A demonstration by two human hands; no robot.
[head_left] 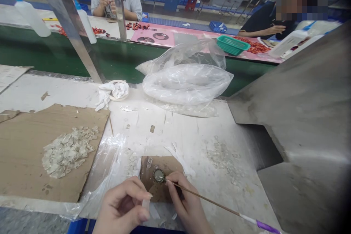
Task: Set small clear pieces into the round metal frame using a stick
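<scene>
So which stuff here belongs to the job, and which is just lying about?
In use, apparently: translucent piece in the left hand; thin stick in the right hand; bottle cap on small cardboard; pile of clear pieces.

Apparently lying about: white cloth; loose stick; green basket.

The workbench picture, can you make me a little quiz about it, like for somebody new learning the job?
1. Which hand holds the thin brown stick?

2. True or false: the bottle cap lies on the small cardboard piece.

3. What does the left hand pinch between thumb and finger?
A) a glue bottle
B) a small translucent piece
C) a pair of scissors

Key: 1. The right hand. 2. True. 3. B.
</scene>
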